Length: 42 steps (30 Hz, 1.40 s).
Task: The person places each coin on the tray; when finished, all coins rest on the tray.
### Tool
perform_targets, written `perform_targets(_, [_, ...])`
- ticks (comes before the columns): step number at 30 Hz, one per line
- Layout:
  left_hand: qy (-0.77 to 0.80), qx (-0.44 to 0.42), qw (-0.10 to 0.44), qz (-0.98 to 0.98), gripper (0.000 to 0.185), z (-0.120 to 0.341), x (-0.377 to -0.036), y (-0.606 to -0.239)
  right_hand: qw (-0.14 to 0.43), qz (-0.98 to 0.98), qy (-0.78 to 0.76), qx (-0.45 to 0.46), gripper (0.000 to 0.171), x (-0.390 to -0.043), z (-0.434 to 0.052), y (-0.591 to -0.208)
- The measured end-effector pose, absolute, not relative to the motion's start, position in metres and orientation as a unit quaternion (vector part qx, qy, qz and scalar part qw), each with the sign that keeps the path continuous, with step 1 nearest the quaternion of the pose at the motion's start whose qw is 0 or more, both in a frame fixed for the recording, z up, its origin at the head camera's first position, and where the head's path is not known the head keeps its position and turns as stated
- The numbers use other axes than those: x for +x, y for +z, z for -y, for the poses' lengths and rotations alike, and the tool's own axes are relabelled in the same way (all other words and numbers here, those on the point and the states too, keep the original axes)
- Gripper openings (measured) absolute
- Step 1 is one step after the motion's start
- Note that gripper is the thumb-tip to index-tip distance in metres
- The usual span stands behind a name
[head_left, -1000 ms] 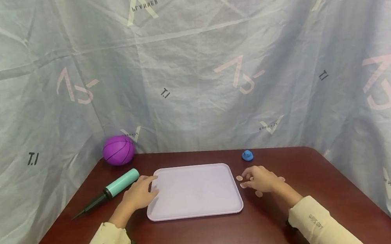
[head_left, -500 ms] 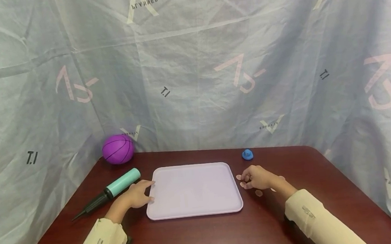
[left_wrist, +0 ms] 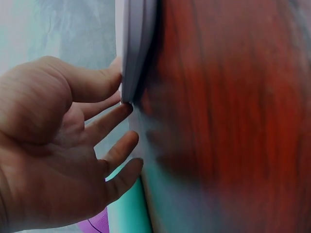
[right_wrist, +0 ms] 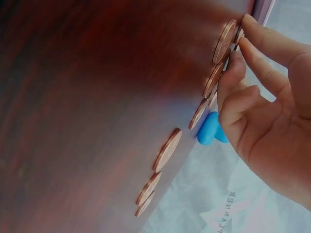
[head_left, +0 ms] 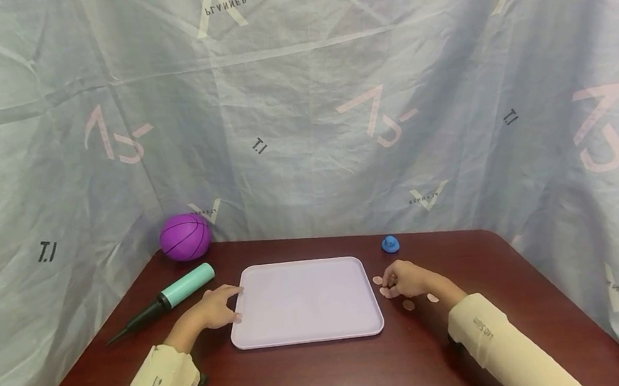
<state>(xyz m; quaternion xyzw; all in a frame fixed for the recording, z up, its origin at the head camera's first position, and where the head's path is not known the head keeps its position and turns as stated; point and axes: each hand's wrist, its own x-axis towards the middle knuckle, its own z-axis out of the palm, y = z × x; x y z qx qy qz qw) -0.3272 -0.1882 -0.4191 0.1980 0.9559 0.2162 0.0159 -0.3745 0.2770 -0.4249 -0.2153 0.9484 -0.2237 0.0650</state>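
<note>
On the left rim of the tray (head_left: 304, 302), the left hand (head_left: 216, 308) rests spread fingers; rightward, the right hand (head_left: 405, 279) pinches a coin (right_wrist: 239, 35) on the table (head_left: 333, 377) near other coins (right_wrist: 167, 150); beyond sit a blue toy (head_left: 390, 245) and purple ball (head_left: 185, 237).

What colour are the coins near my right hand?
The coins are copper-coloured, clearest in the right wrist view.

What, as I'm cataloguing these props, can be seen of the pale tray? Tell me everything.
The pale tray is whitish with a lilac tint, rectangular, with rounded corners and a raised rim around a smooth base; it looks like plastic. It lies face up on the dark reddish-brown table, its long sides running left to right in the head view, and nothing lies on it. The left grip touches its left edge with thumb and fingertips.
</note>
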Motion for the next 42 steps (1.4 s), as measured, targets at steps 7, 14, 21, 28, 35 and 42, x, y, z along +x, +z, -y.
perform_targets(7, [0.217, 0.186, 0.020, -0.958, 0.063, 0.1913, -0.3279, -0.4197, 0.072, -0.950, -0.235, -0.194, 0.016, -0.3774, -0.2761, -0.4257])
perform_targets(14, [0.213, 0.186, 0.019, -0.959, 0.064, 0.1921, -0.3273, -0.4185, 0.083, -0.940, -0.266, -0.196, 0.020, -0.3782, -0.2751, -0.4261])
perform_targets(21, [0.210, 0.196, 0.027, -0.957, 0.064, 0.1926, -0.3253, -0.4195, 0.093, -0.938, -0.268, -0.199, 0.018, -0.3770, -0.2766, -0.4272])
perform_targets(28, [0.216, 0.213, 0.020, -0.953, 0.062, 0.1944, -0.3231, -0.4209, 0.072, -0.946, -0.250, -0.192, 0.018, -0.3749, -0.2750, -0.4249])
perform_targets(35, [0.221, 0.207, 0.035, -0.952, 0.063, 0.1923, -0.3201, -0.4186, 0.088, -0.933, -0.277, -0.213, 0.017, -0.3764, -0.2795, -0.4247])
perform_targets(42, [0.222, 0.181, 0.056, -0.957, 0.061, 0.1921, -0.3197, -0.4176, 0.123, -0.929, -0.284, -0.201, 0.017, -0.3776, -0.2835, -0.4236])
